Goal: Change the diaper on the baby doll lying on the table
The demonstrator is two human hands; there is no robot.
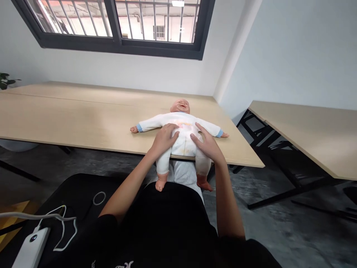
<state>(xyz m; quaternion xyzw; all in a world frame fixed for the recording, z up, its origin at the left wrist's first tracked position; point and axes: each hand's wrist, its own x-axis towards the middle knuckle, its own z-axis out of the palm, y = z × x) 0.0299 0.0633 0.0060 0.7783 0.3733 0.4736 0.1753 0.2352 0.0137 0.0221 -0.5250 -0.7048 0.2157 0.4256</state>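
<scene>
A baby doll in a white romper with blue cuffs lies on its back at the near edge of a light wooden table. Its arms are spread and its legs hang over the edge. My left hand lies on the doll's belly on the left side, fingers stretched and close together. My right hand rests flat on the right side of the belly and hip, fingers extended. A white cloth hangs below the doll between its legs.
A second wooden table with a black frame stands to the right, with a gap of grey floor between. A white power bank with a white cable and a ring-shaped bracelet lie on a black surface at lower left. A window is above.
</scene>
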